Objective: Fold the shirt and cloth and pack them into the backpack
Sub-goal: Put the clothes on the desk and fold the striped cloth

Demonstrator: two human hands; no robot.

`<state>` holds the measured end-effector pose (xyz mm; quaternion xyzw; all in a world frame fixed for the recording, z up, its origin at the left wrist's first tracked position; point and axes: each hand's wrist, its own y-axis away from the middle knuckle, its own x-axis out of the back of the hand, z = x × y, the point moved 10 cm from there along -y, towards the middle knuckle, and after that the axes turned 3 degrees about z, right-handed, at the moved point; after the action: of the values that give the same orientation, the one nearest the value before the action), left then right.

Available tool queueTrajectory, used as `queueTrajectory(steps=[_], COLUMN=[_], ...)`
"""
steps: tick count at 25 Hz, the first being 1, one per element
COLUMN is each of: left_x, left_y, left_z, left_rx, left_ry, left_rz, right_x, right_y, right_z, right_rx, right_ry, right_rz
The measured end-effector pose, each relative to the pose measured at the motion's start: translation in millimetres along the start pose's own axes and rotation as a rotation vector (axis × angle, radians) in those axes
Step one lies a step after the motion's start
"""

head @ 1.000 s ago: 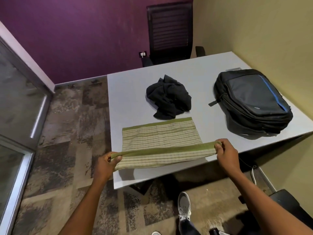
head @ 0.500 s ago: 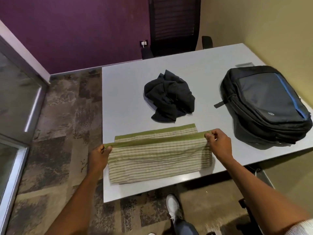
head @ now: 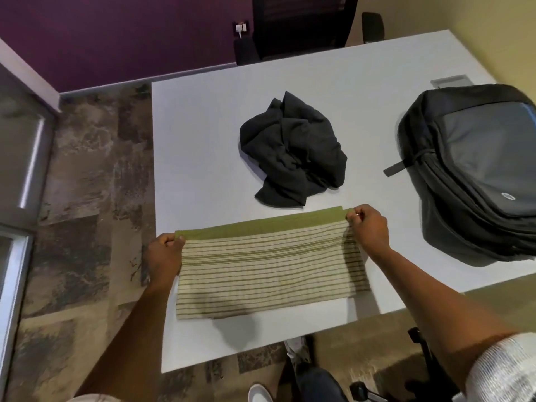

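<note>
**Both hands pinch the far edge of the folded cloth**

Nearest me, at the bottom of the view, I see a white shoe and a dark trouser leg on the patterned floor, just under the near edge of the counter.

On the counter's near part lies the striped green-and-cream cloth, doubled over and flat. Its long axis runs left to right across my view, tilted a little so that the right end sits farther away than the left. The solid green border runs along its far edge.

My left hand has its grip clamped on the cloth's far left corner: fingers curled, thumb pressed onto the green border. My right hand pinches the far right corner the same way, fingertips together on the fabric. Both grips hold the top layer right at the far edge, low against the counter.

Just beyond the cloth, near but apart from it, a dark shirt sits crumpled in a heap at mid-counter. To the right, well apart from the shirt, the black backpack lies flat with its grey front panel up, a strap tab pointing left toward the shirt.

Beyond the counter's far edge stands a black office chair against the purple wall.
</note>
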<state>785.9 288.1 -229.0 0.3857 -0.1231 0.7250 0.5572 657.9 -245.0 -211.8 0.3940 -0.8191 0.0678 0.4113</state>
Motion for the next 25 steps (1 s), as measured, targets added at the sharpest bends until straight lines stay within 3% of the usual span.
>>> queueTrajectory(steps=[12,25], left_x=[-5,5], left_y=[-12,0], left_z=[7,6], left_rx=[-0.08,0.027], left_ry=[-0.093,-0.162], left_rz=[0.09,0.169], right_x=[-17,-32], right_y=[-18,-29], right_z=[-24,-25], right_rx=[0.073,0.082], right_ry=[0.011,0.081], right_rz=[0.012,0.063])
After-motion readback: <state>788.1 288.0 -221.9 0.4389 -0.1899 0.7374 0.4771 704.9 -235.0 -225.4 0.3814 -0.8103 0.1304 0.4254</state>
